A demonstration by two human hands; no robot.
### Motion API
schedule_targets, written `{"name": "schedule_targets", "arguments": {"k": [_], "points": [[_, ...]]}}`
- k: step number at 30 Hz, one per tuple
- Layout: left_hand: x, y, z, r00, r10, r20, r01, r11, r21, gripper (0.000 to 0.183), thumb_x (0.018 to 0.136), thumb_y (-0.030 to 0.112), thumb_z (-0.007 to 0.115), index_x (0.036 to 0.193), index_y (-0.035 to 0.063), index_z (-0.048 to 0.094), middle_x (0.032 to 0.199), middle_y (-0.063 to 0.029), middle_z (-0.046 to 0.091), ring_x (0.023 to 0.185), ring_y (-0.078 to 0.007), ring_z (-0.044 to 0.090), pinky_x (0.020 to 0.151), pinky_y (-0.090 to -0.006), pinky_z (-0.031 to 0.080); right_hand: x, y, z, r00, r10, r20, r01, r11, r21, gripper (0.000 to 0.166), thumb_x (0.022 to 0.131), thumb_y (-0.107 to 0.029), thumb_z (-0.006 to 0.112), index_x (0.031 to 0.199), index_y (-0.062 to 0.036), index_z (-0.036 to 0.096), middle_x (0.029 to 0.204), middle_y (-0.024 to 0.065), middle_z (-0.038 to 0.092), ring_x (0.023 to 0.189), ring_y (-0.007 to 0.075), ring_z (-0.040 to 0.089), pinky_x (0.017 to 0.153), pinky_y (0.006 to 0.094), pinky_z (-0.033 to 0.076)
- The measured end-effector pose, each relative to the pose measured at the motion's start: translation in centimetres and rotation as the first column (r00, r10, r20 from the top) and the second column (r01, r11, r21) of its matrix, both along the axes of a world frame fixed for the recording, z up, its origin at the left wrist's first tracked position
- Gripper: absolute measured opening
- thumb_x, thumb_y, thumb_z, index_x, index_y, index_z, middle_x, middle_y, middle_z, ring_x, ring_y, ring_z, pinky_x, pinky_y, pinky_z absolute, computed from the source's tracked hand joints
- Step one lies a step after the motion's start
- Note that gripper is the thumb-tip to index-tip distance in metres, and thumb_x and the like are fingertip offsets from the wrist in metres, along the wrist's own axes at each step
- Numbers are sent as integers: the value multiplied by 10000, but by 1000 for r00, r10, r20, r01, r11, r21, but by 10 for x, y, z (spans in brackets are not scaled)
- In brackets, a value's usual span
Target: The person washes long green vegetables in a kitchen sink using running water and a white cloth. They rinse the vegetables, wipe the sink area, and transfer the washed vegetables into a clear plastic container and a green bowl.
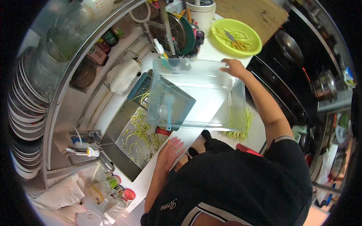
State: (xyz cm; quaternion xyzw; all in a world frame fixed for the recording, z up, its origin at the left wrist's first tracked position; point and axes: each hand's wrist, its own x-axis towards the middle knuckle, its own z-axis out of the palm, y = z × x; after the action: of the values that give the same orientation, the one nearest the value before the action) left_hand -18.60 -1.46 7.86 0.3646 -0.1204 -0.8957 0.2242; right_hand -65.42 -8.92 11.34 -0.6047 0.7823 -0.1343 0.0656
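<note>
A clear plastic bin (195, 64) is tilted over the counter's front edge, with its right part over the floor. My right hand (233, 67) grips its far rim near the right corner. Through its wall a teal drainer (181, 104) and a pale blue long-handled utensil (169, 113) show. My left hand (171, 151), fingers apart and holding nothing, is at the counter edge by the sink (113, 154). Loose green vegetable stems (140, 121) and scraps lie in that sink. Close to my left fingers is a red-handled object (163, 131), partly hidden.
A lime-green basin (257, 45) with stems and orange-handled scissors (234, 41) stands at the back. Yellow-green strands (243, 127), stems or bristles, are low on the right. Jars (113, 188) stand left of the sink, below the faucet (82, 151). Plates (28, 113) fill a rack.
</note>
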Motion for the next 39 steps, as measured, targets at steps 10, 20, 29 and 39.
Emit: {"name": "schedule_targets", "arguments": {"k": [10,20,29,39], "points": [[-66,9,32,934,-93,344,204,931,-302,570,826,292,569,1163,-69,285,1202,-212,316,1123,-346,375,844,-463,463,21,63,28,980,29,197,-20,999,-48,167,759,-193,600,721,-36,558,684,157,570,649,323,542,578,396,418],[-79,14,45,861,-95,499,386,762,-520,237,758,57,615,785,52,379,837,-60,435,747,-158,512,591,-305,541,57,243,48,896,-328,299,379,916,-130,228,770,-201,590,705,8,527,641,189,522,605,352,509,546,397,397],[-174,-103,45,744,68,665,635,239,-735,156,709,73,563,716,62,408,599,-15,452,495,-115,464,425,-271,379,74,285,18,691,-408,597,583,802,-126,238,726,-137,610,611,25,479,501,80,485,435,131,468,438,299,384],[-234,-207,19,706,-42,707,707,-18,-707,211,694,190,603,754,56,451,653,-27,487,566,-141,475,504,-297,391,135,253,19,707,-316,633,576,777,-255,237,708,-113,608,591,18,449,506,80,440,485,124,405,468,278,354]]}}
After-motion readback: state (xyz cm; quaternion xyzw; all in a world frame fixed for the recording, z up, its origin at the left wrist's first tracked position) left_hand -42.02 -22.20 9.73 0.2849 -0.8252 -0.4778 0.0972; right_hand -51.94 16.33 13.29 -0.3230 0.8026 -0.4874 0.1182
